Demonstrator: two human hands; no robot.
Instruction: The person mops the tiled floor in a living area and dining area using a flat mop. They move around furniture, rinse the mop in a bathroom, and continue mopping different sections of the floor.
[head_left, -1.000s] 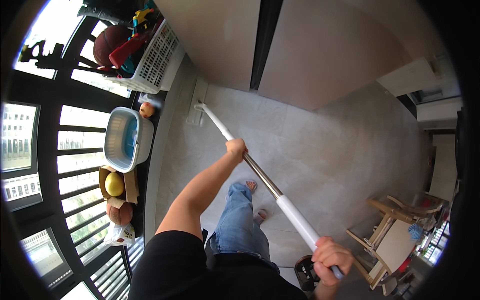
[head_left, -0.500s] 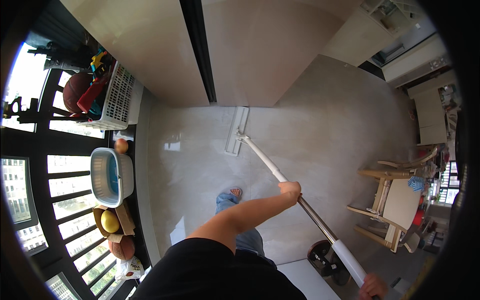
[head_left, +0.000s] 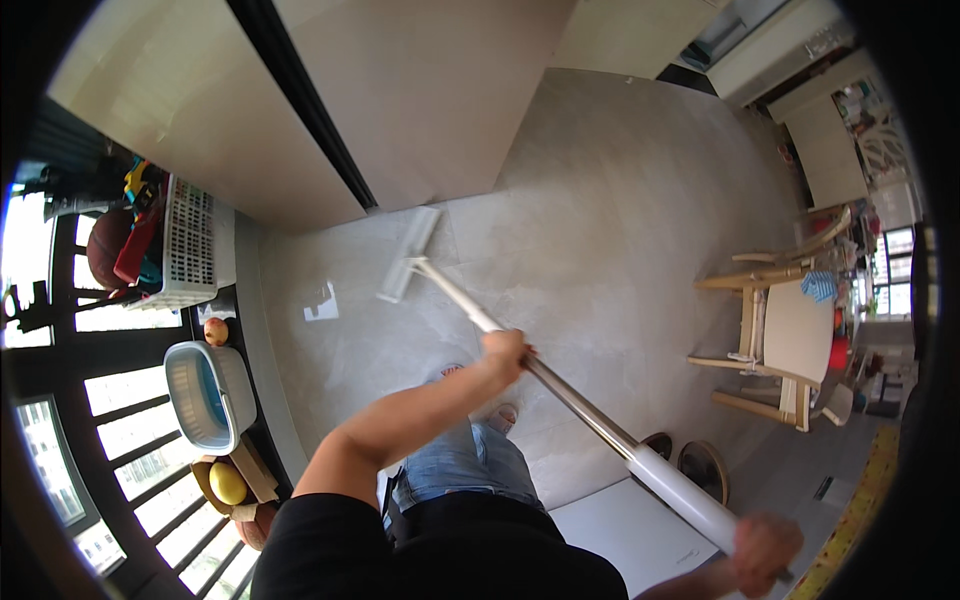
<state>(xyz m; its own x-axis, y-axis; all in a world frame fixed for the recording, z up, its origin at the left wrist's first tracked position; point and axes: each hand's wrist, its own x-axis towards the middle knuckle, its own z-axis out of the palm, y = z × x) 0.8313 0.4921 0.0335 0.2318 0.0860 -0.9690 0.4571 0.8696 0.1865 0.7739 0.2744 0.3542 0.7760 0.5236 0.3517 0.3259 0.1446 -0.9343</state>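
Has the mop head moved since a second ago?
Yes, the mop head moved rightward: from left of the dark gap between the panels to right of its lower end.

No lettering, label or number can be read.

Daylight comes from the windows (head_left: 126, 397) on the left, washed out to white, and a small patch of glare (head_left: 321, 304) shines on the pale floor (head_left: 600, 220), which looks dimmer toward the right. The right hand (head_left: 766, 553) is badly blurred and the mop head (head_left: 398, 280) slightly so, while straight edges bow near the blackened rim.
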